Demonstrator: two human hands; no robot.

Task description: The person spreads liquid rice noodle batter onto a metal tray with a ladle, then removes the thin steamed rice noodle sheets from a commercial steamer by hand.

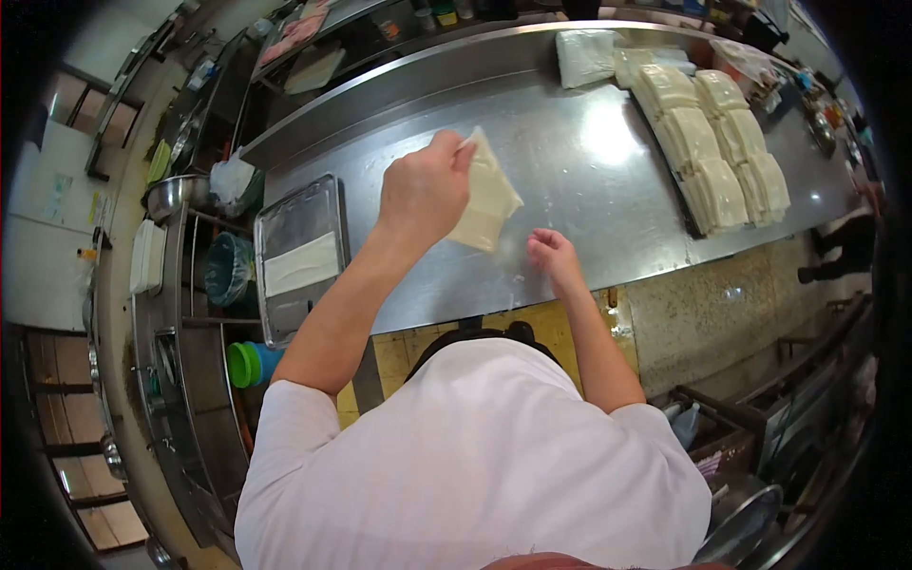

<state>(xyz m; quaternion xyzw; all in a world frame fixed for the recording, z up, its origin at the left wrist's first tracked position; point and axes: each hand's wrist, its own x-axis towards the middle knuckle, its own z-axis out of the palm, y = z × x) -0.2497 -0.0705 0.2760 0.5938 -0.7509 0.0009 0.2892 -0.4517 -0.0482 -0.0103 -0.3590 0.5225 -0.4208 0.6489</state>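
Note:
My left hand (425, 187) is closed on the top corner of a pale yellow square flat packet (484, 199), which looks glossy and hangs tilted above the steel worktable (427, 304). Just right of the packet's lower edge is my right hand (556, 258), palm toward it, fingers loosely bent and slightly apart. No object shows in that hand. Small whitish marks lie on the steel below, between the hands and the front edge. A metal tray (302, 207) at the left end of the table bears a flat white sheet (302, 265).
Stacks of pale flat packets (717, 157) stand on a dark tray at the right. Behind them lies a clear plastic bag (585, 59). Left of the table are a steel bowl (178, 195), a lined bin (230, 264) and a green tub (244, 365). A raised steel edge runs along the back.

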